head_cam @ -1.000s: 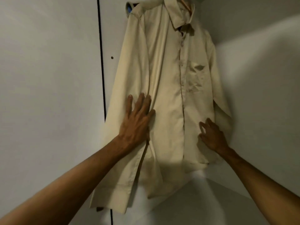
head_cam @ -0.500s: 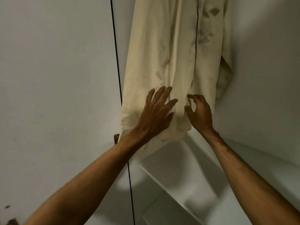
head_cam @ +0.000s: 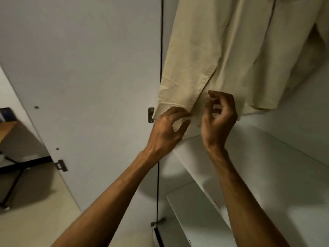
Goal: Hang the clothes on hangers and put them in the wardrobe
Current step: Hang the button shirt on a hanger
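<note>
Left hand (head_cam: 165,130), bare forearm reaching up from the lower left, pinched the sleeve cuff (head_cam: 167,107) at the lower left corner of the shirt (head_cam: 240,50). Its curled fingers lay over the cuff's edge and its thumb lay beneath, with pale cloth showing between them.

Right hand (head_cam: 219,120) was raised just beside the left, in front of the shirt's bottom hem, with its fingers (head_cam: 212,93) curled narrowly toward the palm. It could not be told whether they gripped the fabric or only brushed it.

The shirt, beige and long-sleeved, hung inside the wardrobe with its front placket facing the viewer and its upper part cut off by the top of the frame. The pinched cuff ended the sleeve (head_cam: 188,59) that hung along the shirt's left side, while a second sleeve drooped in shadow on its right.

A small metal hinge plate (head_cam: 151,114) sat just left of the cuff, on the dark vertical gap that ran behind the shirt's left edge. The white wardrobe door (head_cam: 80,68) stood left of the shirt, bearing a metal fitting (head_cam: 61,165) near its lower edge.

A white shelf (head_cam: 276,166) lay directly below the shirt's hem, and a lower shelf (head_cam: 192,207) sat beneath that. Far to the lower left of the shirt, beyond the door, a table with black legs (head_cam: 12,182) stood on a pale floor (head_cam: 35,225).
</note>
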